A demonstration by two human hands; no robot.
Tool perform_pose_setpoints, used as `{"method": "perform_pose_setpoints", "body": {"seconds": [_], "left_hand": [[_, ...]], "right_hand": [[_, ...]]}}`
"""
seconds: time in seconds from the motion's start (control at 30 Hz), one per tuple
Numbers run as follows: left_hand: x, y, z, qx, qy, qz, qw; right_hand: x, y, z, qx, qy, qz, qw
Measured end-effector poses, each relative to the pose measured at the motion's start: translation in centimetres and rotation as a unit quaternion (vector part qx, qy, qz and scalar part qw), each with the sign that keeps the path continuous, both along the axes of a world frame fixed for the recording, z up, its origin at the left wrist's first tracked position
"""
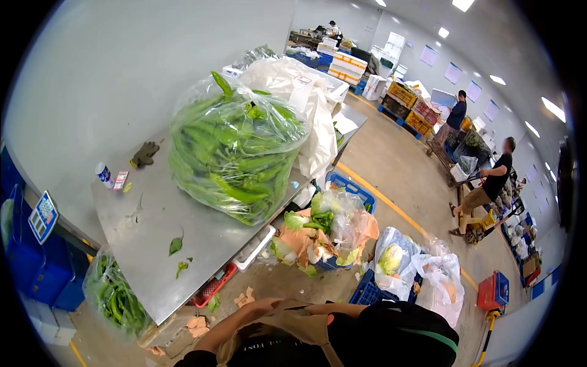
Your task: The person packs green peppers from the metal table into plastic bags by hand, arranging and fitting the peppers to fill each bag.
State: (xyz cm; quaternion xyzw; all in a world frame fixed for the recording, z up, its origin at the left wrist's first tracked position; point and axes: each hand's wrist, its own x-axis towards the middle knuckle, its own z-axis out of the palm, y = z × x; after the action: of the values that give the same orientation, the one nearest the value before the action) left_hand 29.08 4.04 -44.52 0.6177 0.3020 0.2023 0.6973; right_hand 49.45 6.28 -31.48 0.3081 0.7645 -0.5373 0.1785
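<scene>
At the bottom edge my left forearm [238, 319] and right forearm [333, 308] bend inward across my waist. Both hands are hidden behind the brown apron [293, 327], so their fingers and anything in them do not show. Ahead stands a metal table [137, 244]. On it rests a large clear plastic bag of long green peppers [235, 153], bulging and upright. Loose leaves [176, 245] and a small pepper scrap [181, 268] lie near the table's front. A dark work glove [145, 155], a blue-and-white can [104, 175] and a label [120, 180] lie by the wall.
Behind the pepper bag is a white sack [296, 92]. Blue crates with vegetable scraps [318, 229] and bagged cabbage [391, 260] stand right of the table. Another pepper bag [116, 293] sits below left, near a scale display [43, 223]. One person [498, 174] handles a cart.
</scene>
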Motion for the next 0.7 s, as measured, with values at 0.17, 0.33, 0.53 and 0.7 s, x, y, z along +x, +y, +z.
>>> {"method": "perform_pose_setpoints", "body": {"seconds": [0.17, 0.33, 0.53, 0.7], "left_hand": [[-0.4, 0.3, -1.0, 0.035, 0.105, -0.077, 0.991], [-1.5, 0.1, -2.6, 0.086, 0.233, -0.034, 0.968], [-0.9, 4.4, 11.3, 0.093, 0.054, 0.183, 0.977], [-0.1, 6.1, 19.1, -0.083, -0.126, 0.372, 0.916]], "right_hand": [[1.2, 0.2, -0.7, 0.055, -0.022, -0.001, 0.998], [0.4, 1.3, 9.3, 0.139, -0.116, 0.038, 0.983], [-0.1, 4.3, 13.2, 0.259, 0.102, -0.371, 0.886], [-5.0, 5.2, 12.0, 0.158, 0.221, -0.482, 0.833]]}}
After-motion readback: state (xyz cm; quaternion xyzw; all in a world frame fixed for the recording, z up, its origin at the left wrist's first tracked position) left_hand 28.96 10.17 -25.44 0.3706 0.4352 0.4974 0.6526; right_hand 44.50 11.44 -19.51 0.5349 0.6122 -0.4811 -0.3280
